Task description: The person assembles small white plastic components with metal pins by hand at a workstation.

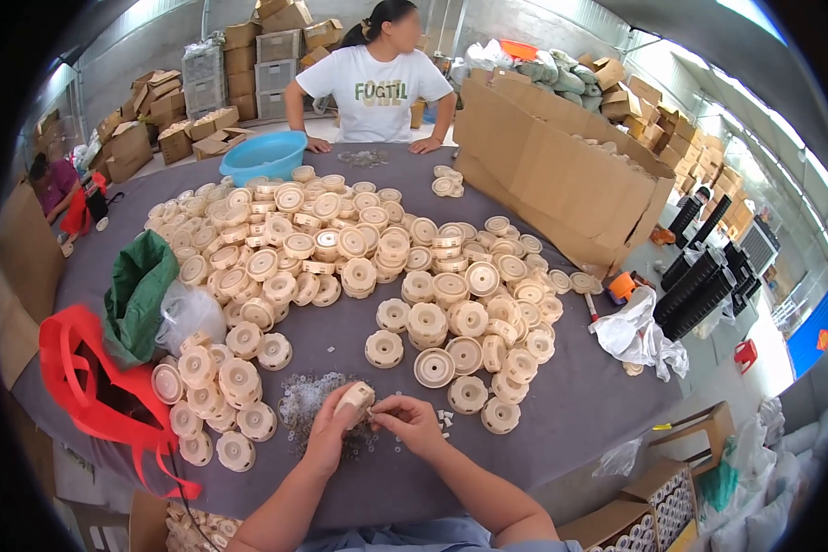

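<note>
Lower centre: gripping disc (pixel 357 396) in left hand (pixel 327 431), pinching at rim with right hand (pixel 411 425) (can't tell what); could drop into washers (pixel 304 401) if loose.

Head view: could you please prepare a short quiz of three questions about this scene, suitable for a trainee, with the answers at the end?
1. True or false: the left hand holds a beige round part.

2. Choose one. What colour is the basin on the far side of the table?
A green
B blue
C orange

3. Fill in one word: seen from the person's place, the big cardboard box stands to the ____ of the basin.

Key: 1 true; 2 B; 3 right.
</note>
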Demonstrator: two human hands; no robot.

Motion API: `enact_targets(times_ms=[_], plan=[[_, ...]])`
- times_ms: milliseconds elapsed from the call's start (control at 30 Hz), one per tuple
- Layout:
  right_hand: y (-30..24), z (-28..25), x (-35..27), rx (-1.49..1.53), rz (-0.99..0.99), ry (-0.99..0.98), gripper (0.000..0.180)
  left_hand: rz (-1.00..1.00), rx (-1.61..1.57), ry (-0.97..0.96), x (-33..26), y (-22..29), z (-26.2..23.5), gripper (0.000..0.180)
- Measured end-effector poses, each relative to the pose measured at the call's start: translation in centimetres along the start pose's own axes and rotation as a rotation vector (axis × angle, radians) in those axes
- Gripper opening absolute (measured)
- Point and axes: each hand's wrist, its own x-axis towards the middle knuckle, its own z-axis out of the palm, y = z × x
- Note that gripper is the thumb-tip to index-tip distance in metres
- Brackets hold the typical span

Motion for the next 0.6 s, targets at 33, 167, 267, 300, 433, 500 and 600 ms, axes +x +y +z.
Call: enact_targets(times_ms=[33, 167, 267, 300, 433, 500, 600], plan=[[-0.2, -0.1, -0.1, -0.010, 0.000, 0.023, 0.011, -0.028, -0.108, 0.053, 0.0, -0.5, -0.1, 0.042], [-0.1, 0.3, 0.3, -0.054, 0.058, -0.017, 0.012, 0.006, -0.200, 0.076, -0.1, -0.7, -0.8, 0.039], [0.6, 0.6, 0.6, -0.007, 0.005, 0.011, 0.012, 0.033, -0.106, 0.049, -0.8, 0.5, -0.3, 0.040], [0.5, 0.5, 0.5, 0.010, -0.016, 0.005, 0.012, 0.019, -0.117, 0.023, -0.7, 0.3, -0.1, 0.040], [0.3, 0.4, 0.3, 0.016, -0.051, 0.010, 0.012, 0.009, -0.053, 0.066, -0.5, -0.3, -0.2, 0.041], [0.7, 0.6, 0.4, 0.025, -0.043, 0.000, 0.012, 0.019, -0.013, 0.132, -0.7, -0.7, -0.5, 0.041], [0.7, 0.7, 0.5, -0.027, -0.075, 0.092, 0.010, 0.074, -0.013, 0.098, -0.6, -1.4, -1.0, 0.045]])
